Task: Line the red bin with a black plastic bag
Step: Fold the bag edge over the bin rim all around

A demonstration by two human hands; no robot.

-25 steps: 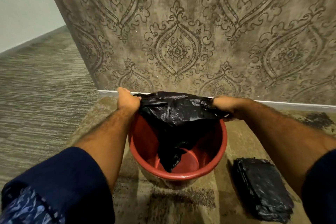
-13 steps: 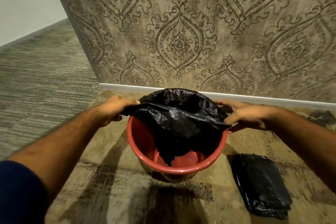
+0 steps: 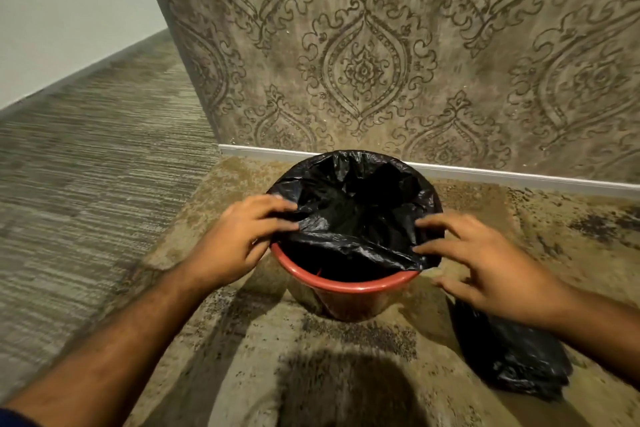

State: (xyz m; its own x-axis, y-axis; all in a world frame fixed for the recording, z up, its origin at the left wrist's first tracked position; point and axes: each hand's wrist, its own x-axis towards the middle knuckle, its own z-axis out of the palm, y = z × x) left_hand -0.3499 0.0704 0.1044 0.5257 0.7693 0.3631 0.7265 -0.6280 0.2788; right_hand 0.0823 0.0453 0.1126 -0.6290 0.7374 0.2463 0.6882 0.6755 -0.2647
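The red bin (image 3: pixel 349 286) stands on the floor close to the patterned wall. A black plastic bag (image 3: pixel 356 204) is spread over its far and side rim and sags into the inside; the near rim is bare red. My left hand (image 3: pixel 239 239) pinches the bag's edge at the left rim. My right hand (image 3: pixel 481 260) rests at the right rim, its fingers spread, with fingertips touching the bag's near edge.
A folded pile of black bags (image 3: pixel 512 354) lies on the floor right of the bin, partly under my right forearm. A white baseboard (image 3: pixel 519 177) runs along the wall just behind the bin. Striped carpet (image 3: pixel 86 166) stretches to the left.
The bag's mouth has been stretched over the bin's far and side rim. Both hands have drawn back toward me along the rim, and the right hand has loosened its grip.
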